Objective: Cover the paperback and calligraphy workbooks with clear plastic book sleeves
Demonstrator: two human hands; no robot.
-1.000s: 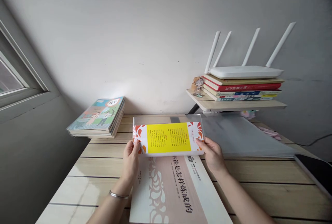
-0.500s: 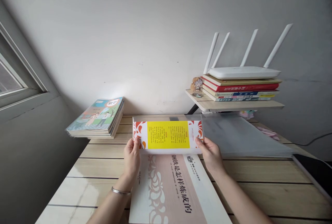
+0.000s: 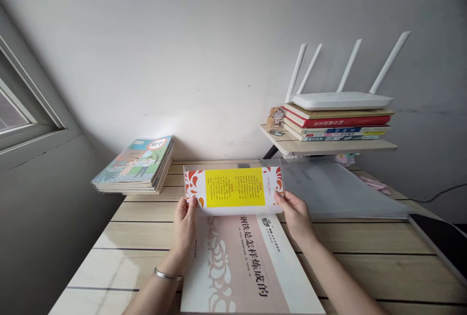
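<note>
An open book [image 3: 237, 266] lies on the table in front of me, its pinkish-white title page facing up. Above that page stands a cover flap [image 3: 235, 188] with a yellow printed panel and red-orange petal shapes, inside a clear plastic book cover [image 3: 233, 212]. My left hand [image 3: 185, 222] pinches the flap's lower left corner, thumb on top. On the opposite side, my right hand [image 3: 295, 213] is closed on the right edge in the same way. The fingers behind the flap are hidden. Whether the flap joins the book cannot be made out.
Translucent plastic sheets [image 3: 339, 191] lie right of the book. A black-screened device [image 3: 438, 242] is at the right edge. A small raised shelf [image 3: 302, 148] carries stacked books [image 3: 339, 121] and a white router [image 3: 343, 100]. Another book stack [image 3: 134, 162] sits at the back left.
Both hands keep their hold on the flap. It has shifted very slightly left in the picture, as has the whole view; its right side sits a little higher.
</note>
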